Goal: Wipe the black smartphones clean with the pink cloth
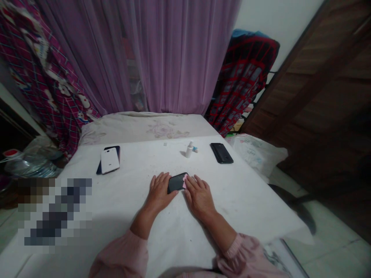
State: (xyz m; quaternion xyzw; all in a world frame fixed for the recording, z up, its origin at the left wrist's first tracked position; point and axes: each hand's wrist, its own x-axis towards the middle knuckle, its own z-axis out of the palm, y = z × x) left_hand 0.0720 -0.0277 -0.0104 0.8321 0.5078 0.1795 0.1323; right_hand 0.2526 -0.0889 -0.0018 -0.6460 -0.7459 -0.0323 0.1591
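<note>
A dark smartphone [176, 183] lies flat on the white-covered table with its glossy side up. My left hand [159, 192] grips its left end, thumb along the near edge and fingers at the far side. At the right end, my right hand [199, 195] presses a small pink cloth [184, 180] onto the screen; most of the cloth is hidden under the fingers. Beyond the right hand stands a small white spray bottle [189, 150], with a little blue-and-white item [195, 149] beside it.
A white phone [110, 160] rests on a dark one [100, 166] at the left. Black phones [221, 153] are stacked at the right. A small pale cube [165, 144] sits farther back on the tablecloth [139, 152]. A large water bottle [31, 164] stands left of the table; purple curtains [179, 58] hang behind.
</note>
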